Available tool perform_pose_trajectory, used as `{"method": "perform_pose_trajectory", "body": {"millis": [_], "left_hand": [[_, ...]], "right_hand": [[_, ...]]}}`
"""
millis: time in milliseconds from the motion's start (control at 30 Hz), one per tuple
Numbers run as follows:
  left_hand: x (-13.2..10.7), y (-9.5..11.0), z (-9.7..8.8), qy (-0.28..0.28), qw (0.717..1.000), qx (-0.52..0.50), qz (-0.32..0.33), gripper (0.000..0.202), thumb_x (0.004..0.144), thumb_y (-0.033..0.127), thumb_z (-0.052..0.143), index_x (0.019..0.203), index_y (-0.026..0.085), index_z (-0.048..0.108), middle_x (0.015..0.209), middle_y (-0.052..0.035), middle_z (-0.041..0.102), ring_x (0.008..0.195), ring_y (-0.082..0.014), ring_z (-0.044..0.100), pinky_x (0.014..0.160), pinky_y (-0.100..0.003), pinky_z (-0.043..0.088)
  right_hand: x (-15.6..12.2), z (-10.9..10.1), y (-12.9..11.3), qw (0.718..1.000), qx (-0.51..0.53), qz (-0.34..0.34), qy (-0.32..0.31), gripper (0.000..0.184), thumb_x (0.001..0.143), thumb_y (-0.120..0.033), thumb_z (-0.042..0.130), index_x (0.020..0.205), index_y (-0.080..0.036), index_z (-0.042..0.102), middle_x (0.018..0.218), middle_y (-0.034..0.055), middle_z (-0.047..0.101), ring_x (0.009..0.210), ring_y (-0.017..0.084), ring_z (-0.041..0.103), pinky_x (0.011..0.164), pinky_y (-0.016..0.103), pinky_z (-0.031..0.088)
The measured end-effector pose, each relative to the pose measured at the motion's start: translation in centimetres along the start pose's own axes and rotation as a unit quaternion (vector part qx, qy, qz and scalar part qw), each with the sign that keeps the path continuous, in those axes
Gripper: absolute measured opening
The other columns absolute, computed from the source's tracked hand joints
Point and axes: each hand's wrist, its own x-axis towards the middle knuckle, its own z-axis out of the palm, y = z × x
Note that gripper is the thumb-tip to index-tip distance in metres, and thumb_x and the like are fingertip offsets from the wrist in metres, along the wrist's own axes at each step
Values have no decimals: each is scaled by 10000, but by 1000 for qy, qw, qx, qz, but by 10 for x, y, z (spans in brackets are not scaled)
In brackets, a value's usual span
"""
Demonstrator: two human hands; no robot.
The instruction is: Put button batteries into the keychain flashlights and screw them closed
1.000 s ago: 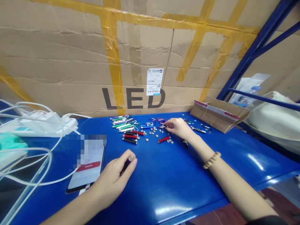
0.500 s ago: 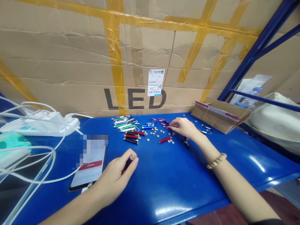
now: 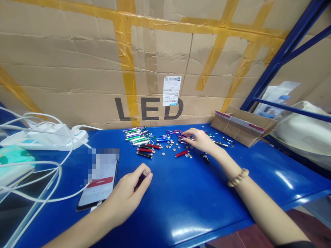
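My left hand (image 3: 129, 196) rests on the blue tabletop (image 3: 196, 199) and grips a small dark keychain flashlight (image 3: 141, 178), its silver end up between thumb and forefinger. My right hand (image 3: 200, 139) reaches far forward, fingertips down among purple keychain clips (image 3: 181, 135) and loose small parts; whether it pinches one I cannot tell. A row of green, silver, red and black mini flashlights (image 3: 141, 142) lies left of it. Several silver button cells (image 3: 172, 147) and one red flashlight (image 3: 181, 153) lie scattered near its thumb.
A phone (image 3: 97, 191) on a white cable (image 3: 38, 193) lies left of my left hand. A white power strip (image 3: 43, 137) sits far left. A large cardboard box marked LED (image 3: 150, 79) forms the back wall. A small open carton (image 3: 241, 125) stands at right, by a blue rack post (image 3: 279, 55).
My right hand's fingers have shifted slightly among the clips at the back of the table. My left hand with the flashlight has stayed where it was.
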Motion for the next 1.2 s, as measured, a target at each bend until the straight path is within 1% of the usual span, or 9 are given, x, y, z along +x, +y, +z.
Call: {"method": "perform_pose_trajectory", "body": {"millis": [133,233,300,433,600,800,933,1067,1200], "left_hand": [[1,1,0,-9,1000,6,-8,254,916,400,268,744,228,342,581,66,296,530,-128,297,525,-243,245],[1,2,1,-8,1000,8,-5,246,916,391,271,747,228,345,585,66,301,534,-127,304,531,-243,251],[1,2,1,-6,1000,9,-2,243,916,387,271,749,228,348,587,66,304,535,-127,308,532,-243,253],[0,-1,1,-6,1000,5,-3,243,918,392,270,754,230,348,584,69,294,524,-125,303,526,-242,248],[1,-1,2,-3,1000,-3,-2,250,920,394,272,748,228,344,584,70,295,525,-122,299,521,-237,245],[1,2,2,0,1000,-19,5,247,920,382,271,746,225,349,588,66,312,525,-122,306,513,-233,252],[2,2,1,6,1000,-18,13,245,922,376,276,745,223,350,586,68,315,519,-118,313,509,-233,251],[1,0,2,4,1000,-7,16,244,923,370,291,737,223,348,585,69,322,522,-117,329,518,-235,259],[1,1,2,-6,1000,12,8,221,918,354,308,749,225,367,609,60,384,548,-124,376,545,-238,290]], "right_hand": [[-1,11,-11,997,-6,-65,-36,312,831,-255,554,1137,-209,597,1156,98,579,1070,232,533,897,388,431],[0,20,-20,994,-14,-97,-57,257,856,-218,517,1086,-230,631,1123,85,594,1079,242,516,894,423,411],[1,25,-23,993,-16,-102,-61,212,861,-196,506,993,-204,671,1041,88,623,1013,229,547,861,398,428],[4,27,-24,995,-11,-83,-53,163,826,-132,533,879,-136,687,911,95,644,846,177,599,796,304,462],[2,25,-25,999,-8,-34,-40,178,738,-92,582,876,-125,689,813,78,647,668,155,598,704,290,480],[2,27,-24,1000,23,6,-18,170,675,-84,606,811,-129,697,737,59,639,605,143,589,630,265,488],[1,21,-26,997,65,33,7,168,665,-79,612,802,-123,698,727,64,649,597,148,609,608,268,509],[-5,12,-46,992,121,27,12,160,709,-150,628,852,-147,700,787,58,671,669,144,640,638,249,528],[-16,9,-81,977,213,-7,-27,170,748,-276,629,844,-163,711,754,49,670,631,128,607,581,238,507]]}}
